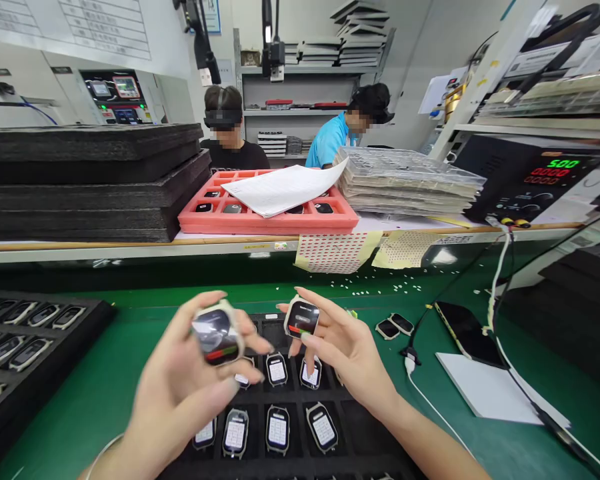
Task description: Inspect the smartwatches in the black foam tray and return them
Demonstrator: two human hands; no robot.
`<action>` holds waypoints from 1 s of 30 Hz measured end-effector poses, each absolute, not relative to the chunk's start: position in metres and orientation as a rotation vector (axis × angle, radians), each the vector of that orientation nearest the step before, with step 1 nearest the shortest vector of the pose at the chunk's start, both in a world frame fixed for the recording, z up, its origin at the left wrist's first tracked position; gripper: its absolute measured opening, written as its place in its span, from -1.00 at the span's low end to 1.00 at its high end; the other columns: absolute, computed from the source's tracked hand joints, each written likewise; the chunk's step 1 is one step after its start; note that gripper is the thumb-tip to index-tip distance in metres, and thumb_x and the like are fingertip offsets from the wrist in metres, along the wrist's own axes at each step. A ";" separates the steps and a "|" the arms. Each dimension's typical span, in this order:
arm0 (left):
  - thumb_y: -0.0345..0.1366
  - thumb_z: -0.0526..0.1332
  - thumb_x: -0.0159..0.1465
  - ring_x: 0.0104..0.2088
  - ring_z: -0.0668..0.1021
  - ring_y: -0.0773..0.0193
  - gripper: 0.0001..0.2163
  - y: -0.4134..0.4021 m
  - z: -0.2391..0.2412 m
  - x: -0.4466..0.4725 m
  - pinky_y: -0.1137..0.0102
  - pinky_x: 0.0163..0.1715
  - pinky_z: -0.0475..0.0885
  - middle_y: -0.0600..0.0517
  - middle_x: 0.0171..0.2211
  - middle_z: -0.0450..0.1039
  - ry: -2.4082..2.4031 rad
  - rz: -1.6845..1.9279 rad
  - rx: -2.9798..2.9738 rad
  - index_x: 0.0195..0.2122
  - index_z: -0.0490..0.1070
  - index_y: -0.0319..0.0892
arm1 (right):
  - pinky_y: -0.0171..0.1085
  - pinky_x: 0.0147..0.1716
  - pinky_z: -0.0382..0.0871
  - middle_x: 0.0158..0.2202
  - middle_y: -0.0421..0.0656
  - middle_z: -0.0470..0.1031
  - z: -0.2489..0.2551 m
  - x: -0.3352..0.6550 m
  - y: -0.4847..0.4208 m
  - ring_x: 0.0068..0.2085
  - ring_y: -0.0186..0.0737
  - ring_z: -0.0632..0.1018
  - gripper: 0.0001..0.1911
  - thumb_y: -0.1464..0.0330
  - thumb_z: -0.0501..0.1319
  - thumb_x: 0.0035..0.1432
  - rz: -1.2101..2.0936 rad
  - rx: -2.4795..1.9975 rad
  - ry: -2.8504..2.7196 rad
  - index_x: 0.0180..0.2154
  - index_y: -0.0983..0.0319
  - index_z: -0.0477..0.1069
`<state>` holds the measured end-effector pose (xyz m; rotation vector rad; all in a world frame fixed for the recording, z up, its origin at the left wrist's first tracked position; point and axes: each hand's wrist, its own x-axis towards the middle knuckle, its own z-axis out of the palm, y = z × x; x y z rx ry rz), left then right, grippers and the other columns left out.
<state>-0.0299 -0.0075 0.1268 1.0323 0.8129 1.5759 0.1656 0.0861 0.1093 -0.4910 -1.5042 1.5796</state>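
The left watch (217, 333) is grasped between the thumb and fingertips of the left hand (180, 390), its dark glass turned toward the camera with a red strip along its lower edge. The right watch (301, 318) is pinched by the thumb and fingers of the right hand (347, 350), screen likewise facing near. Both watches are held side by side, a little apart, above the far half of a black tray (290, 463) in which further watches (277, 430) are seated face up in rows of pockets. The tray is set on a green mat (120, 373). To the left, a second tray (95, 313) filled with watches is seen. To the right, two loose watches (394, 327) are laid on the mat, and beyond them a phone (467, 325), a white cable (497, 280) and a white pad (485, 393). On the far shelf, a pink tray (260, 223) is covered in part by a paper (285, 189), with black foam sheets (80, 187) stacked at its left and clear trays (405, 180) at its right. Two people are seated behind it.
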 end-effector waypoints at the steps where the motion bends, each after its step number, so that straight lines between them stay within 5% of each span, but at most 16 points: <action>1: -0.39 0.33 0.14 -0.24 0.55 0.13 -0.47 0.004 0.127 -0.025 0.33 -0.35 0.52 -0.04 -0.17 0.42 0.786 1.550 1.029 0.10 0.19 0.03 | -0.34 -0.60 0.46 0.00 0.04 0.43 0.109 0.166 0.087 -0.38 -0.25 0.53 -0.46 0.43 0.23 0.17 1.581 -0.475 -1.506 0.17 0.13 0.21; 6: -0.44 0.25 0.20 -0.27 0.53 0.23 -0.64 0.036 0.113 -0.008 0.43 -0.39 0.51 -0.03 -0.25 0.41 0.737 1.412 1.086 0.00 0.22 -0.11 | -0.38 -0.61 0.41 -0.08 0.00 0.48 0.110 0.167 0.088 -0.44 -0.31 0.49 -0.55 0.41 0.22 0.17 1.487 -0.546 -1.507 0.11 0.15 0.31; 13: -0.43 0.18 0.26 -0.14 0.50 0.16 -0.67 0.038 0.101 -0.011 0.25 -0.18 0.50 -0.10 -0.15 0.41 0.640 1.369 1.084 0.03 0.19 -0.14 | -0.41 -0.70 0.29 -0.20 -0.05 0.55 0.111 0.162 0.092 -0.62 -0.43 0.39 -0.73 0.36 0.22 0.18 1.333 -0.717 -1.525 -0.05 0.19 0.43; 21: -0.33 0.13 0.31 -0.24 0.54 0.17 -0.78 0.044 0.103 -0.015 0.35 -0.36 0.53 -0.07 -0.26 0.45 0.736 1.395 1.025 -0.02 0.24 -0.16 | -0.31 -0.56 0.48 -0.08 0.00 0.48 0.109 0.169 0.099 -0.36 -0.19 0.56 -0.47 0.39 0.25 0.15 1.589 -0.501 -1.615 0.15 0.11 0.25; 30: -0.45 0.26 0.17 -0.16 0.52 0.13 -0.58 0.045 0.101 -0.018 0.26 -0.22 0.52 -0.09 -0.15 0.41 0.703 1.430 1.104 0.03 0.18 -0.14 | -0.30 -0.60 0.47 -0.14 0.01 0.50 0.106 0.166 0.103 -0.39 -0.19 0.56 -0.48 0.41 0.25 0.15 1.561 -0.528 -1.592 0.15 0.15 0.26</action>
